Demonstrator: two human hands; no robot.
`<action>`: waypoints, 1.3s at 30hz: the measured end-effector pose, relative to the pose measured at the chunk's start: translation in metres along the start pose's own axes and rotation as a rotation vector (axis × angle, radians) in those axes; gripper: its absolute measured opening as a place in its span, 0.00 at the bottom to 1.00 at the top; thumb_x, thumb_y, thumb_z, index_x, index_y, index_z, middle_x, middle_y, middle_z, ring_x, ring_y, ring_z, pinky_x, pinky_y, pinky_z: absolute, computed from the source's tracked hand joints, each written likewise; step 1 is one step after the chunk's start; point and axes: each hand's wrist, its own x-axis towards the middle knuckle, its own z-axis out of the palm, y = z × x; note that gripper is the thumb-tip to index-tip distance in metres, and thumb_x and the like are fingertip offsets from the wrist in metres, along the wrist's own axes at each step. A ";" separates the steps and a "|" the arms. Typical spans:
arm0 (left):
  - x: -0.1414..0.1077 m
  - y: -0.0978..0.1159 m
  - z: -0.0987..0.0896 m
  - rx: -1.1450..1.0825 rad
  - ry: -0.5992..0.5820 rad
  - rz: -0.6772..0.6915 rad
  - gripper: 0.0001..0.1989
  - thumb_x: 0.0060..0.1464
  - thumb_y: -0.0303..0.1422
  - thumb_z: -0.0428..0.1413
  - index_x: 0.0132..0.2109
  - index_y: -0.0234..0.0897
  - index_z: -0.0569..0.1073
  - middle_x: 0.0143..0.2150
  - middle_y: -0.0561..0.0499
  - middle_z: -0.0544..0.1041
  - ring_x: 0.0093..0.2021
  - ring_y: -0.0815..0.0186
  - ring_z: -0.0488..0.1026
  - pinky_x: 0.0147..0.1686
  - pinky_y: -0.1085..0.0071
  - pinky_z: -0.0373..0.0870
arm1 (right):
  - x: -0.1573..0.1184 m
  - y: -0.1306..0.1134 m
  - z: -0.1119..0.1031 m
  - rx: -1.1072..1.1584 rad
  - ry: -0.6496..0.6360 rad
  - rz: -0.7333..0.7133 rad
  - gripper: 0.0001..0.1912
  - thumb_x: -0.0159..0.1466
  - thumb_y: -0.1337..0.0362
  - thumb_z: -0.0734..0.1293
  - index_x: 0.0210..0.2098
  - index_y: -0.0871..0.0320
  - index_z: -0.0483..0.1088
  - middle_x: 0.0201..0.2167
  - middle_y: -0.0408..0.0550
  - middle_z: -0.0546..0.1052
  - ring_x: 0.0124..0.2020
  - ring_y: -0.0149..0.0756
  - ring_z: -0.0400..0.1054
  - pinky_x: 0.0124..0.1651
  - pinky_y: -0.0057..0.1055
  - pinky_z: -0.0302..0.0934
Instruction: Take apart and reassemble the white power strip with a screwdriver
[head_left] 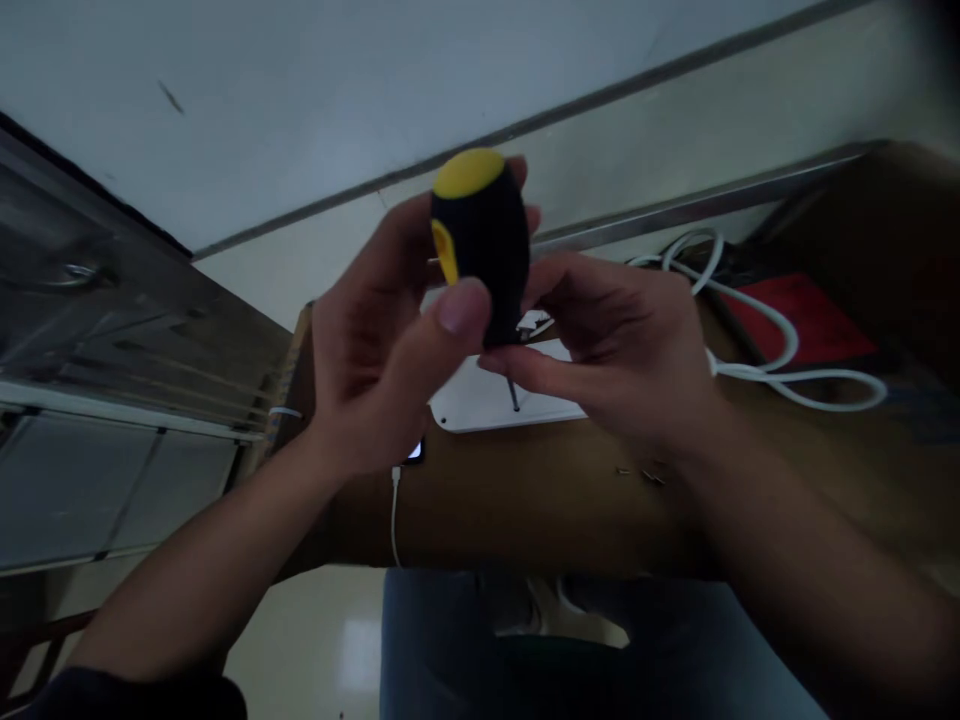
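The black-and-yellow screwdriver (pixel 480 245) is gripped firmly in the left hand (pixel 382 370), its handle being enclosed by the fingers and thumb. Its steel shaft (pixel 513 393) is directed almost straight down, with the tip placed at or just above the white plate (pixel 480 400) on the brown tabletop (pixel 525 500). The right hand (pixel 615 350) is held half-curled to the shaft's right, its forefinger (pixel 532 378) being found just beside the shaft, though contact cannot be confirmed.
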 end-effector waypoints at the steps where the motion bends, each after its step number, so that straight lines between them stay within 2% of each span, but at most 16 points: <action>1: 0.000 -0.002 0.001 -0.028 0.007 0.001 0.11 0.67 0.40 0.62 0.54 0.50 0.82 0.56 0.60 0.81 0.57 0.64 0.80 0.61 0.63 0.80 | 0.001 0.000 -0.001 0.001 -0.018 0.021 0.22 0.59 0.64 0.76 0.53 0.57 0.75 0.46 0.45 0.74 0.49 0.19 0.71 0.55 0.18 0.70; 5: 0.002 -0.008 -0.001 0.053 0.082 0.028 0.13 0.61 0.37 0.68 0.53 0.52 0.83 0.50 0.58 0.83 0.50 0.65 0.81 0.55 0.63 0.81 | 0.002 0.004 0.000 0.006 -0.031 0.045 0.31 0.59 0.57 0.77 0.59 0.58 0.70 0.50 0.47 0.74 0.48 0.19 0.70 0.54 0.18 0.71; 8: 0.002 -0.007 -0.005 0.137 0.097 -0.001 0.15 0.55 0.37 0.73 0.50 0.50 0.83 0.49 0.56 0.83 0.45 0.67 0.80 0.48 0.66 0.80 | 0.000 0.006 0.006 -0.046 0.029 0.022 0.27 0.57 0.54 0.79 0.49 0.61 0.72 0.44 0.47 0.73 0.44 0.18 0.67 0.49 0.17 0.69; 10: 0.002 -0.006 -0.007 0.139 0.075 0.022 0.15 0.55 0.39 0.73 0.48 0.47 0.84 0.49 0.55 0.83 0.45 0.66 0.80 0.46 0.67 0.80 | -0.001 0.006 0.007 -0.080 0.031 0.036 0.23 0.59 0.54 0.78 0.44 0.63 0.72 0.40 0.47 0.72 0.42 0.18 0.66 0.47 0.18 0.67; 13: 0.004 -0.007 -0.008 0.073 0.033 -0.004 0.10 0.63 0.42 0.67 0.49 0.49 0.84 0.55 0.59 0.83 0.56 0.65 0.80 0.58 0.67 0.79 | -0.001 0.004 0.003 -0.106 0.016 -0.008 0.17 0.63 0.56 0.75 0.44 0.63 0.73 0.39 0.46 0.72 0.41 0.17 0.66 0.46 0.17 0.64; 15: 0.004 -0.009 -0.009 0.052 0.033 -0.018 0.10 0.68 0.44 0.62 0.52 0.51 0.84 0.58 0.60 0.82 0.58 0.64 0.79 0.63 0.64 0.77 | 0.002 0.002 0.000 -0.127 -0.005 -0.070 0.14 0.64 0.59 0.73 0.43 0.64 0.72 0.38 0.45 0.72 0.40 0.15 0.65 0.46 0.16 0.61; 17: 0.004 -0.010 -0.009 0.089 0.044 0.002 0.11 0.68 0.44 0.61 0.53 0.51 0.83 0.52 0.57 0.83 0.53 0.63 0.81 0.60 0.60 0.79 | 0.003 -0.001 0.000 -0.147 -0.014 -0.087 0.14 0.64 0.60 0.73 0.43 0.64 0.72 0.39 0.45 0.72 0.41 0.15 0.65 0.46 0.16 0.60; 20: 0.002 -0.006 -0.006 0.231 0.056 0.018 0.12 0.62 0.48 0.66 0.49 0.51 0.80 0.43 0.56 0.81 0.45 0.63 0.80 0.53 0.58 0.81 | 0.003 -0.005 0.004 -0.143 0.054 -0.043 0.21 0.59 0.56 0.77 0.45 0.62 0.72 0.42 0.45 0.72 0.43 0.17 0.65 0.46 0.18 0.62; 22: 0.000 -0.001 -0.003 0.281 0.089 0.007 0.15 0.58 0.51 0.68 0.46 0.51 0.78 0.41 0.57 0.78 0.42 0.64 0.79 0.50 0.59 0.81 | 0.002 -0.007 0.007 -0.141 0.095 -0.011 0.22 0.57 0.56 0.79 0.42 0.63 0.71 0.40 0.45 0.71 0.40 0.17 0.64 0.45 0.19 0.62; 25: -0.002 0.004 0.001 0.191 0.100 -0.058 0.12 0.62 0.51 0.65 0.47 0.54 0.79 0.44 0.57 0.79 0.46 0.63 0.79 0.52 0.58 0.81 | 0.001 -0.009 0.007 -0.178 0.080 -0.018 0.17 0.61 0.59 0.76 0.37 0.65 0.70 0.36 0.46 0.70 0.38 0.16 0.61 0.43 0.20 0.59; 29: -0.002 -0.003 0.000 0.086 0.016 -0.060 0.11 0.66 0.44 0.62 0.53 0.50 0.80 0.52 0.56 0.81 0.53 0.59 0.80 0.60 0.54 0.78 | 0.002 -0.009 0.004 -0.243 0.009 -0.143 0.12 0.65 0.61 0.72 0.39 0.66 0.71 0.38 0.45 0.72 0.42 0.15 0.65 0.48 0.20 0.61; 32: 0.000 -0.009 -0.005 0.125 0.002 -0.001 0.16 0.62 0.47 0.66 0.53 0.52 0.78 0.49 0.58 0.81 0.56 0.59 0.79 0.59 0.57 0.77 | 0.001 -0.007 0.007 -0.280 0.052 -0.134 0.15 0.63 0.59 0.74 0.44 0.63 0.72 0.42 0.45 0.73 0.43 0.16 0.66 0.48 0.19 0.62; 35: 0.001 -0.010 -0.008 0.188 0.013 0.031 0.19 0.57 0.45 0.70 0.54 0.55 0.78 0.47 0.58 0.80 0.55 0.61 0.80 0.53 0.62 0.78 | -0.001 -0.006 0.012 -0.240 0.148 -0.097 0.19 0.59 0.59 0.78 0.40 0.64 0.69 0.40 0.45 0.71 0.40 0.15 0.62 0.43 0.19 0.59; 37: 0.002 -0.010 -0.007 0.181 -0.006 0.045 0.17 0.61 0.44 0.68 0.55 0.56 0.79 0.52 0.58 0.81 0.55 0.60 0.80 0.54 0.62 0.79 | -0.001 -0.007 0.012 -0.238 0.183 -0.110 0.18 0.59 0.61 0.77 0.37 0.66 0.68 0.37 0.46 0.69 0.39 0.15 0.61 0.42 0.19 0.57; 39: 0.001 -0.010 -0.004 0.118 -0.021 0.043 0.13 0.66 0.44 0.62 0.56 0.56 0.80 0.60 0.60 0.79 0.59 0.59 0.80 0.58 0.60 0.79 | -0.001 -0.009 0.010 -0.282 0.149 -0.120 0.16 0.62 0.62 0.75 0.36 0.66 0.67 0.36 0.45 0.69 0.39 0.15 0.61 0.44 0.21 0.57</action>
